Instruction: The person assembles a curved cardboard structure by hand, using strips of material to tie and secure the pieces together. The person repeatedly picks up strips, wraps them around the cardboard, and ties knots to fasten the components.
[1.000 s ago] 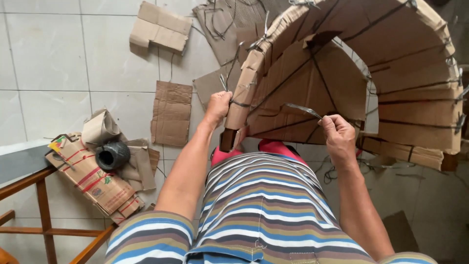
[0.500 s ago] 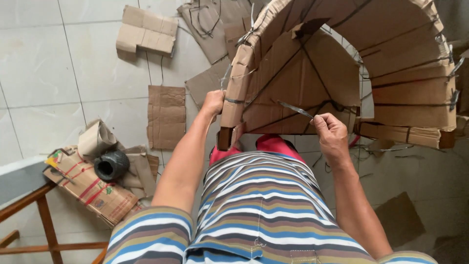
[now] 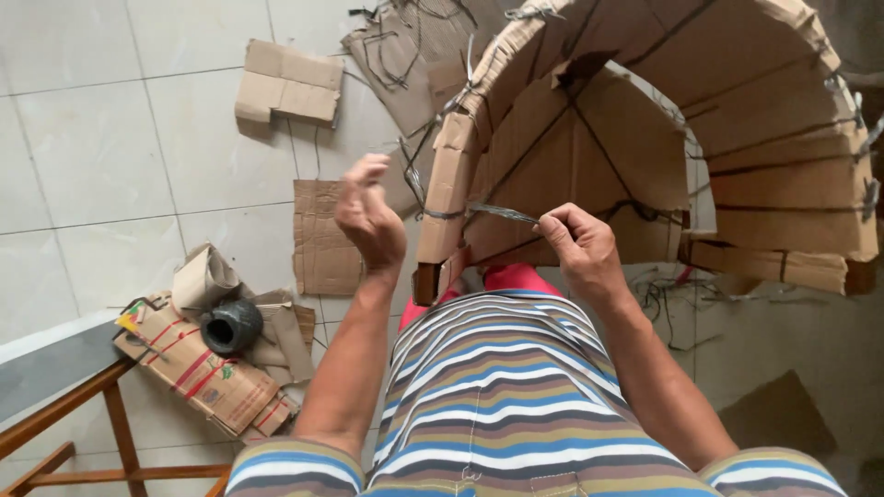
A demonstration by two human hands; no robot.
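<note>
The scene is bright, with soft and even daylight, and there is no hard glare on the pale floor tiles (image 3: 110, 147). Shadows are weak and short: a thin one lies under the folded cardboard piece (image 3: 287, 83) on the far left, and a darker shade fills the inside of the cardboard arch (image 3: 589, 156). The left hand (image 3: 370, 219) is a little blurred, while the right hand (image 3: 580, 247) is sharper. The striped shirt (image 3: 497, 405), very near the camera, looks slightly soft. Lines bend a little at the edges.
</note>
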